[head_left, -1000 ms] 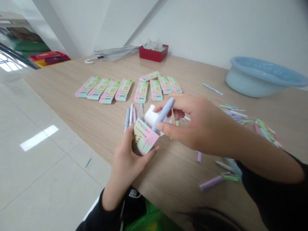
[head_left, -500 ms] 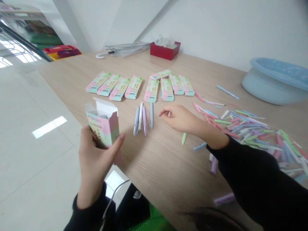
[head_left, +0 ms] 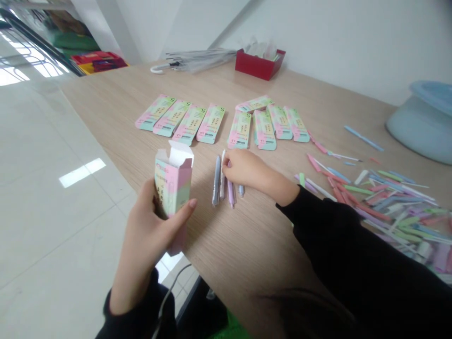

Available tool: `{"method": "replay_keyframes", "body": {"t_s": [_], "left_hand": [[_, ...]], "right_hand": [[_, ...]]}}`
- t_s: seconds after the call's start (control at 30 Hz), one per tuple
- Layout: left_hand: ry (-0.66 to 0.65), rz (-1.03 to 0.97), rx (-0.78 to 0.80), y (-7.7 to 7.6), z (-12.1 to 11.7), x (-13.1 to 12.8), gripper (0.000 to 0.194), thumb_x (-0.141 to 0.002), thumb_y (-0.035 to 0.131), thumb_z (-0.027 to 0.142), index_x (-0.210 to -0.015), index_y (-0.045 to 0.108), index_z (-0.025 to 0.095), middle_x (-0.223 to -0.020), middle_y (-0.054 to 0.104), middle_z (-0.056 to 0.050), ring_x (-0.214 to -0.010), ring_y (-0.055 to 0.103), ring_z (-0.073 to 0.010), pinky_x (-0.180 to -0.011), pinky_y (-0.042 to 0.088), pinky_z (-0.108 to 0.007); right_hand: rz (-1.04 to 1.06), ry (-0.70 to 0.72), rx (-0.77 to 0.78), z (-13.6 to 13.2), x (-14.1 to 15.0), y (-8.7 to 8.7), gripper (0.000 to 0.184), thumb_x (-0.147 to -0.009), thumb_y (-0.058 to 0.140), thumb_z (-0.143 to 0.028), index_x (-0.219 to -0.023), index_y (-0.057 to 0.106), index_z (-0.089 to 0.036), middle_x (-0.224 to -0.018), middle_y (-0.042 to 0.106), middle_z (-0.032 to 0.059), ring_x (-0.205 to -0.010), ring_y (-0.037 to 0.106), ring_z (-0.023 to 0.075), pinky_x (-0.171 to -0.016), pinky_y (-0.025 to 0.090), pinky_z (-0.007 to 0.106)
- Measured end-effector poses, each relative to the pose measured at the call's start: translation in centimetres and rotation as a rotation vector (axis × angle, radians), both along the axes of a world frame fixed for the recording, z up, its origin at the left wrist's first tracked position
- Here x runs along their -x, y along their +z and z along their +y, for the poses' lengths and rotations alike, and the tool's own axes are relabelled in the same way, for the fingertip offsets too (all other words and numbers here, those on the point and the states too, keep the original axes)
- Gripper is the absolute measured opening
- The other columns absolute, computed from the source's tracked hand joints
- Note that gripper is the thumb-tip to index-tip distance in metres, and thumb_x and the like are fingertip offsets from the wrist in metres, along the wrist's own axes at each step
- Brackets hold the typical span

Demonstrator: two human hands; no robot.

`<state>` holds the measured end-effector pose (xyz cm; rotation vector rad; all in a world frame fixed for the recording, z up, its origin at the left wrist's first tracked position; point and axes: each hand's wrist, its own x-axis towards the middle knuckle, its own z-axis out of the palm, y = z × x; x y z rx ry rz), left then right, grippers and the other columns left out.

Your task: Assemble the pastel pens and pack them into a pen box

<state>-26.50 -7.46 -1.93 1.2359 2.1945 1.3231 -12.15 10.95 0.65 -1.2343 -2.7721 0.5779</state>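
Note:
My left hand [head_left: 148, 230] is wrapped round a small upright carton [head_left: 173, 188] in pink, green and yellow, its white top flaps standing up; what is inside is hidden. On the table to its right lies a short row of pens: a grey-blue pen [head_left: 216, 181], a white pen [head_left: 222, 181], a purple pen [head_left: 230, 195] and a blue pen [head_left: 241, 190]. Over this row, my right hand [head_left: 243, 167] has its fingertips pinched at the upper end of the white pen. The hand covers parts of the purple and blue pens.
Several flat-lying cartons [head_left: 210, 125] form a row farther back. Loose pens and pen parts [head_left: 399, 202] are heaped at the right, near a light-blue basin [head_left: 416, 127]. A red box [head_left: 257, 66] and a clear umbrella [head_left: 205, 59] lie by the wall. The table's edge [head_left: 116, 155] runs along the left.
The blue pen left my right hand at the carton's opening. My left hand moved the carton leftward and upright. My right hand went to the row of pens and closed at the white one.

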Motion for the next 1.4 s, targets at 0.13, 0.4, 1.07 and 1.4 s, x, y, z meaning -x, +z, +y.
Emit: {"method": "replay_keyframes", "body": {"t_s": [0.13, 0.4, 1.07, 1.4], "left_hand": [[-0.019, 0.054, 0.091, 0.1, 0.5, 0.2, 0.051, -0.070, 0.075, 0.068, -0.092, 0.057, 0.025, -0.075, 0.059, -0.001, -0.062, 0.053, -0.0223, -0.052, 0.040, -0.036], [-0.022, 0.134, 0.085, 0.3, 1.2, 0.0, 0.048, -0.073, 0.074, 0.065, -0.092, 0.054, 0.025, -0.071, 0.055, 0.000, -0.060, 0.052, -0.0218, -0.048, 0.037, -0.033], [-0.240, 0.267, -0.145, 0.4, 1.9, -4.7, 0.053, -0.077, 0.078, 0.045, -0.117, 0.053, 0.020, -0.089, 0.067, -0.004, -0.074, 0.065, -0.0215, -0.058, 0.050, -0.031], [-0.327, 0.309, -0.301, -0.5, 2.1, -9.1, 0.065, -0.078, 0.080, 0.044, -0.128, 0.048, 0.017, -0.103, 0.067, -0.011, -0.090, 0.068, -0.0279, -0.073, 0.058, -0.042]], "right_hand": [[-0.040, -0.042, -0.008, -0.1, 0.3, -0.5, 0.013, -0.086, 0.059, -0.024, -0.081, 0.070, -0.018, -0.076, 0.073, 0.0134, -0.072, 0.068, 0.0258, -0.056, 0.039, 0.033], [-0.056, -0.055, -0.019, 0.1, 1.2, -0.5, 0.006, -0.078, 0.067, -0.020, -0.077, 0.070, -0.015, -0.070, 0.071, 0.0130, -0.063, 0.063, 0.0226, -0.052, 0.034, 0.031], [0.773, -0.136, -0.009, -2.7, -9.2, 9.2, 0.016, -0.086, 0.065, -0.019, -0.070, 0.063, -0.020, -0.056, 0.062, -0.0021, -0.050, 0.057, 0.0117, -0.048, 0.042, 0.026], [0.954, -0.079, -0.204, -8.4, -12.6, 13.4, 0.014, -0.088, 0.067, -0.013, -0.076, 0.068, -0.020, -0.061, 0.065, -0.0024, -0.052, 0.059, 0.0092, -0.046, 0.044, 0.022]]}}
